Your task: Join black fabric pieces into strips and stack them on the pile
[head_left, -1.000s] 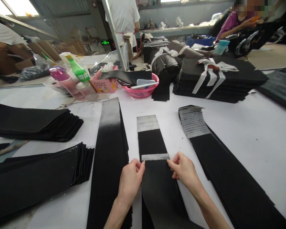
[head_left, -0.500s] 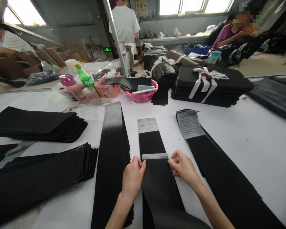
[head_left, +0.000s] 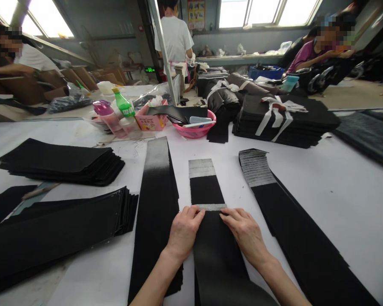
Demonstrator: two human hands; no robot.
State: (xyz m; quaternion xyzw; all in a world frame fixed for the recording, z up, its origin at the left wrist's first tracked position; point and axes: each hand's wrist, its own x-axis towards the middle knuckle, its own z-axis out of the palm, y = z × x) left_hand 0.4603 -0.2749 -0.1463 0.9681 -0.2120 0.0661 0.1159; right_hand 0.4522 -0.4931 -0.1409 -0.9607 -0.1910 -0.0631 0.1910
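The strip [head_left: 218, 250] is pressed flat onto the middle pile [head_left: 207, 189] on the table [head_left: 322, 187], under the left hand [head_left: 182, 233] and right hand [head_left: 246, 233], with the fingers [head_left: 194, 213] outstretched and nothing gripped. If uneven pressure is applied, the grey edge [head_left: 210, 207] could be skewed, or the pile beneath dragged askew.

The left hand [head_left: 183, 231] and right hand [head_left: 245, 231] lie on the middle strip [head_left: 217, 259]. It is hemmed in by the left stack [head_left: 156, 199] just beside it and the right stack [head_left: 293, 229] across a narrow bare lane. Past the right stack the table [head_left: 344, 191] lies wide open. Ahead, bare table runs from the strip's far end to the pink bowl [head_left: 198, 127], bottles [head_left: 123, 104], tied bundle [head_left: 284, 121] and slanted pole [head_left: 164, 55], which wall off the far side. Leftward, a far pile [head_left: 64, 161] and a near pile [head_left: 51, 231] crowd the way, with a thin gap between them
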